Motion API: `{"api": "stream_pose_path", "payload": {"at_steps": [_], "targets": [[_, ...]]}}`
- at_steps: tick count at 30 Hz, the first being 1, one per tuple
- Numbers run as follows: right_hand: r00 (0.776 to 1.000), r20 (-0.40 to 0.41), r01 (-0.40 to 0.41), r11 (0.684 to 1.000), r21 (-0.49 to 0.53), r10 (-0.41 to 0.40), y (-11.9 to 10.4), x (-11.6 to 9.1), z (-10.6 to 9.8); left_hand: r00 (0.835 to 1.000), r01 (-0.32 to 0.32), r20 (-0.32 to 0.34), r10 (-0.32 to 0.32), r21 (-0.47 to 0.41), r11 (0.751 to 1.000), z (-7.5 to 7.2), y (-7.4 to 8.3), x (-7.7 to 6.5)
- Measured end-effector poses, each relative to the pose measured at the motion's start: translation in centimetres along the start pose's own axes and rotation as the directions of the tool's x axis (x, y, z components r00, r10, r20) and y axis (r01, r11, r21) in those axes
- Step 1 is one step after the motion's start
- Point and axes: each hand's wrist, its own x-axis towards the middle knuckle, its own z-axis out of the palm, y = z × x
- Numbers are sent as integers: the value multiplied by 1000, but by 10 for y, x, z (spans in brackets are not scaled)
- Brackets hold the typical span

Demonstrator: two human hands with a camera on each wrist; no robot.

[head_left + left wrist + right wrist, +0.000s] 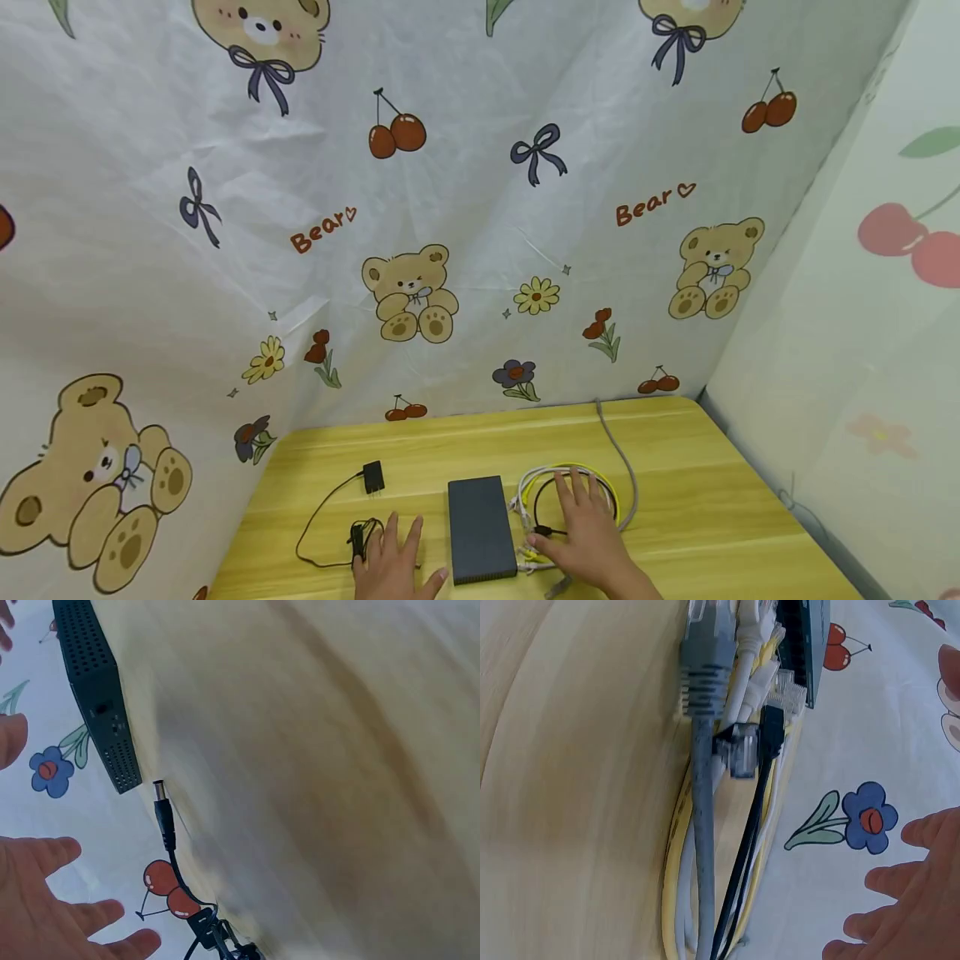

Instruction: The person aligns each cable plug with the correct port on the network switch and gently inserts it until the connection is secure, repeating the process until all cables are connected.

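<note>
My left hand (pixel 393 562) is spread over the near part of the table, beside the bundled cord (pixel 357 542) of a black power adapter (pixel 373 477). The cord's barrel plug (pixel 165 817) points toward a dark network switch (pixel 482 529) in the left wrist view. That flat switch lies between my hands, its vents and power socket facing the left wrist camera. With fingers spread, my right hand (pixel 588 537) is over coiled white, yellow and black network cables (pixel 619 492), overlapping them in the head view. A grey cable's plug (pixel 707 667) shows close up in the right wrist view.
The wood-grain table (pixel 712 492) stands against a white cloth backdrop (pixel 465 208) printed with bears, cherries and flowers. A grey cable (pixel 617 446) runs from the coil to the table's back edge. Another printed sheet (pixel 847 350) hangs on the right.
</note>
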Motion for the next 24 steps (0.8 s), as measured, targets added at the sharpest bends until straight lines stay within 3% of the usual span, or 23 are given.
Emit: {"api": "stream_pose_path", "payload": {"at_steps": [5,12,24], "targets": [[1000,9,12,1000,3,-12,-4,1,4,1000,10,-18,-11,-2,1000,-1,1,1],[999,33,33,997,66,-36,-5,-1,15,999,11,51,-10,-8,1000,3,-1,3],[995,92,40,995,89,-48,-6,0,25,991,30,130,-27,-20,999,5,-4,10]]}}
